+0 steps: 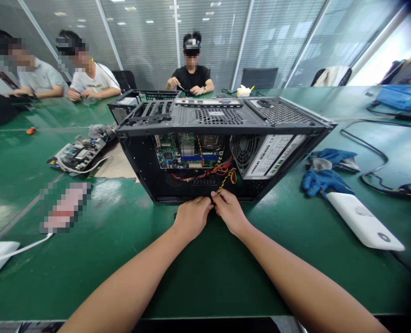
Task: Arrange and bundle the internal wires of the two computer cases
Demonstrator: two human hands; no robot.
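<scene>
An open black computer case (177, 173) lies on its side on the green table (205, 277), its inside facing me. A motherboard (188, 150) and a power supply with a fan (261, 155) show inside. A yellow-and-black cable (226, 180) runs out of the case toward me. My left hand (191, 216) and my right hand (230, 210) meet at the case's front lower edge, both with fingers pinched together on the end of that cable. What is at the cable's end is hidden by my fingers.
A loose circuit board (78, 153) lies left of the case. Blue gloves (325, 180) and a white device (365, 222) lie to the right, with black cords (382, 162) beyond. Three other people (191, 74) sit at the far side. A second black case (136, 99) stands behind.
</scene>
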